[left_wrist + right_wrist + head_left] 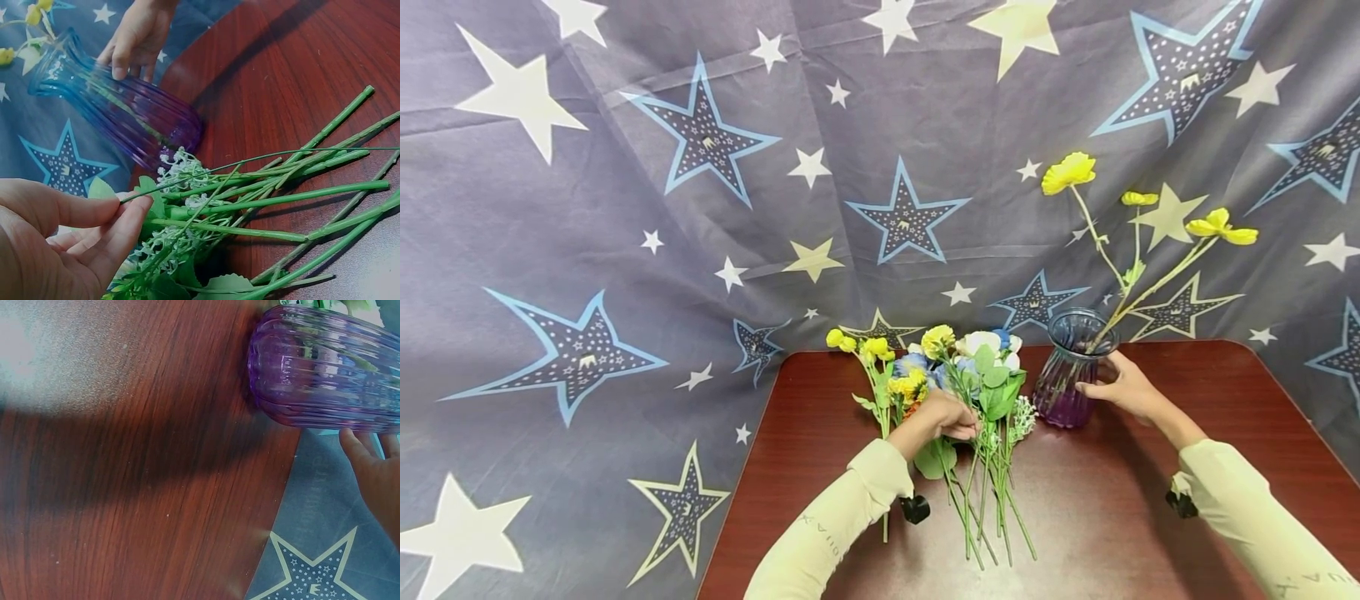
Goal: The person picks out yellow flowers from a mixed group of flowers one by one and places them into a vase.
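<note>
left wrist: left hand [39, 217] pinches thin stem [250, 159] between thumb and finger.

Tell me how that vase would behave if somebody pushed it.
The vase may tip fairly easily, as tall yellow flowers spread well above it. Its shiny surface could be slippery, though the ribbing might help a grip. It is see-through and looks like glass, so it is probably fragile.

My sleeves [820, 525] were cream. The vase [1063, 392] ran from blue to purple, its flowers [1067, 172] yellow; the loose blooms [981, 342] were yellow, white, blue and orange, their stems [312, 192] green. White, yellow and blue-edged stars [520, 96] patterned the grey cloth [820, 121]; my tabletop [1090, 517] was reddish brown.
</note>
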Tool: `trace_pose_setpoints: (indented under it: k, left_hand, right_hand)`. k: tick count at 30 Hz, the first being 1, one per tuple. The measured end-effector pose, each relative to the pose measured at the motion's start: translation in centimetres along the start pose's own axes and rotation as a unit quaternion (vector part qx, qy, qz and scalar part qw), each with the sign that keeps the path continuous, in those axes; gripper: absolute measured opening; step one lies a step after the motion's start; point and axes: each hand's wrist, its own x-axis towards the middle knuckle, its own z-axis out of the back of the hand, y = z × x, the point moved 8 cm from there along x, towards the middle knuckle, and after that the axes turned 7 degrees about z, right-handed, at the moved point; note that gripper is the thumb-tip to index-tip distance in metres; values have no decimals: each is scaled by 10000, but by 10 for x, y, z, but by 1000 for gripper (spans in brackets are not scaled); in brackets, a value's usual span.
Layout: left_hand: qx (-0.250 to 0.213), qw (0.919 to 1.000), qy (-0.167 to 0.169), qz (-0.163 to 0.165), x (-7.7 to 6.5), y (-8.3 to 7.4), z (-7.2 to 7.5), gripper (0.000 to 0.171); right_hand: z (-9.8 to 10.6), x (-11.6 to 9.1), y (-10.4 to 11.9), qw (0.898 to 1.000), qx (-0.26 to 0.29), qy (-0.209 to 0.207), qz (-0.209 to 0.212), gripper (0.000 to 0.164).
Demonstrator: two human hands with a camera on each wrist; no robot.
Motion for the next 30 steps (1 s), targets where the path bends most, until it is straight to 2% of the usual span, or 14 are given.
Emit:
trace_pose_setpoints:
  k: [7, 16, 24, 30]
  left_hand:
    - [-76, 9997, -168, -159, 1, -5, 2, 21]
    - [-175, 9992, 120, -350, -4, -21, 3, 23]
    - [-244, 9977, 69, -621, -8, -34, 9, 19]
    - [-302, 9963, 175, -783, -10, -43, 9, 18]
  right_hand:
    - [0, -1, 0, 10000, 55, 2, -15, 66]
    - [-1, -2, -1, 10000, 56, 24, -56, 67]
    - [0, -1, 0, 9999, 141, 25, -9, 61]
    - [-1, -1, 1, 9999, 129, 37, -14, 66]
